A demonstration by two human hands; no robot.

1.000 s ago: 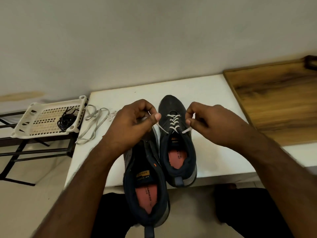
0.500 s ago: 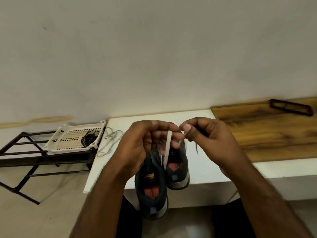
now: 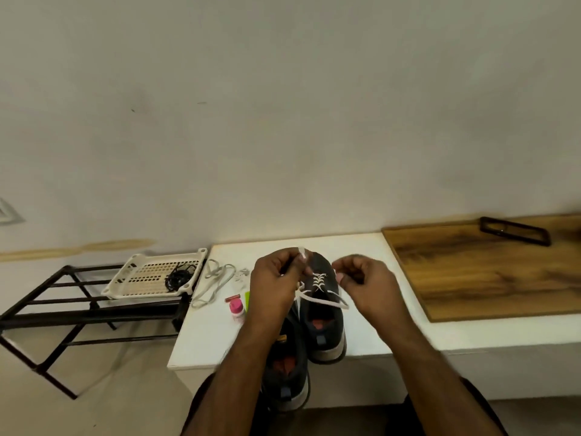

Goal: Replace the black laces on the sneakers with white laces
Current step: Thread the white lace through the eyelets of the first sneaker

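Two dark sneakers lie on the white table (image 3: 371, 247). The right sneaker (image 3: 325, 322) carries a white lace (image 3: 319, 280) crossed through its front eyelets. The left sneaker (image 3: 286, 369) has no lace that I can see and sticks out over the table's front edge. My left hand (image 3: 276, 284) pinches one end of the white lace above the toe. My right hand (image 3: 364, 278) has its fingers curled beside the shoe; the other lace end (image 3: 333, 302) trails loosely below it, and whether it holds that end is unclear.
A spare white lace (image 3: 213, 284) lies on the table's left part beside a small pink-capped bottle (image 3: 236, 309). A white plastic basket (image 3: 132, 272) with black laces (image 3: 179, 276) sits on a black metal rack (image 3: 63, 313). A wooden board (image 3: 490, 272) lies at right.
My hands have moved apart and dropped back over the right sneaker. The lace that was held up between them now hangs slack across the shoe. The view has shifted.
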